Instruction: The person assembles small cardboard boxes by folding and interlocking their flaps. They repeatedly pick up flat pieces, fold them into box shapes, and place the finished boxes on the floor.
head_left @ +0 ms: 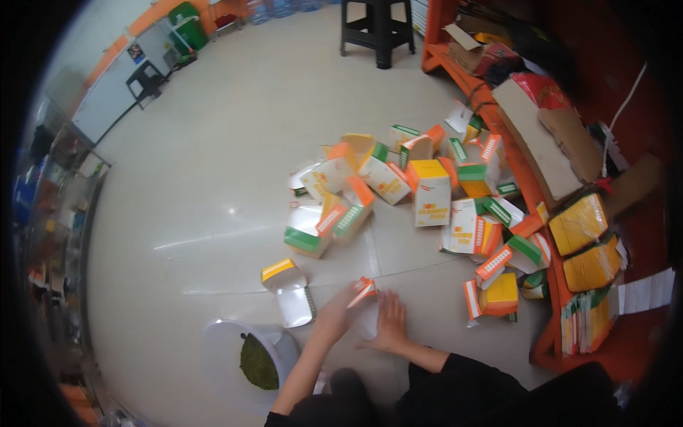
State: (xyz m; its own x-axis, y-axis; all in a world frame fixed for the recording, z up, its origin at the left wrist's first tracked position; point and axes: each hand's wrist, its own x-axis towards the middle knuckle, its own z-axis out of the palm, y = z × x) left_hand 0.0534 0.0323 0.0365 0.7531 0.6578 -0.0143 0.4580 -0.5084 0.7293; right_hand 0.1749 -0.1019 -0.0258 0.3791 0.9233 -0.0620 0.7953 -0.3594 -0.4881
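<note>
A small folding carton (367,317), white inside with an orange end, is between my two hands, low and near my knees. My left hand (337,311) grips its left side near the orange end, slightly blurred. My right hand (390,324) lies along its right side with the fingers stretched upward and the thumb out toward the left. Just left of them, an opened carton (293,296) with a yellow end and white inside lies on the floor. Beyond my hands spreads a loose pile of white, orange, green and yellow cartons (431,194), some gaping open.
A whitish tub (283,349) holding green crumbly material stands by my left forearm. To the right, an orange shelf unit (521,190) carries wrapped yellow bundles (578,224) and flattened cartons (589,322). A black stool (377,32) stands at the far side of the tiled floor.
</note>
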